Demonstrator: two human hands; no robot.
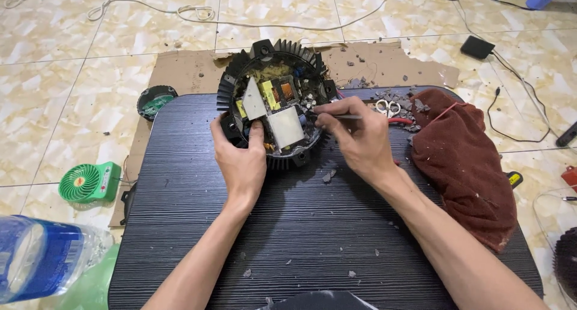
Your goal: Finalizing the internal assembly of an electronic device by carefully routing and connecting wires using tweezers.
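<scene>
At 12 o'clock on the ribbed black table point(312, 226), left hand point(240, 156) gripped the round black finned housing point(273, 102) with exposed circuit board, right hand point(354, 135) pinching a thin metal tool point(348, 116) into it.

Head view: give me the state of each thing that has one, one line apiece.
Round finned housing: open, circuit board exposed, lying flat on the black ribbed table.
Left hand: gripping the housing's near rim.
Right hand: pinching a thin tool, tip inside the housing.
Brown cloth: crumpled at the table's right edge.
Green mini fan: lying on the floor.
Plastic bottle: on its side.
</scene>
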